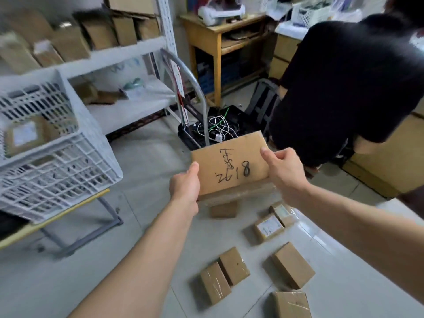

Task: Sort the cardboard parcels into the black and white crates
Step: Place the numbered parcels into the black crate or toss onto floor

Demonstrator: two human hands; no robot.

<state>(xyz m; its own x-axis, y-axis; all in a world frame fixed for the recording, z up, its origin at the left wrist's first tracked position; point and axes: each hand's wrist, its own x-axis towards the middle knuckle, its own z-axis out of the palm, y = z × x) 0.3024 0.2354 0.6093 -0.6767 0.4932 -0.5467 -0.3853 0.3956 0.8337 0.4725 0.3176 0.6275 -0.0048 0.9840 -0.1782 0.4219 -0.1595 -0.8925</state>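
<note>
I hold a flat cardboard parcel [231,161] with black handwriting in front of me, above the floor. My left hand [185,185] grips its lower left edge, and my right hand [283,167] grips its right edge with the thumb on top. A white slatted crate [59,157] stands at the left on a low table, with a labelled parcel [25,135] inside. The black crate [190,136] sits on the floor behind the held parcel, holding tangled cables. Several small cardboard parcels [292,265] lie on the floor below my hands.
A person in black clothes [348,83] bends over at the right, close to the black crate. A metal trolley handle [195,88] rises by that crate. White shelving [128,51] with cardboard boxes stands at the back left, a wooden desk [206,35] behind.
</note>
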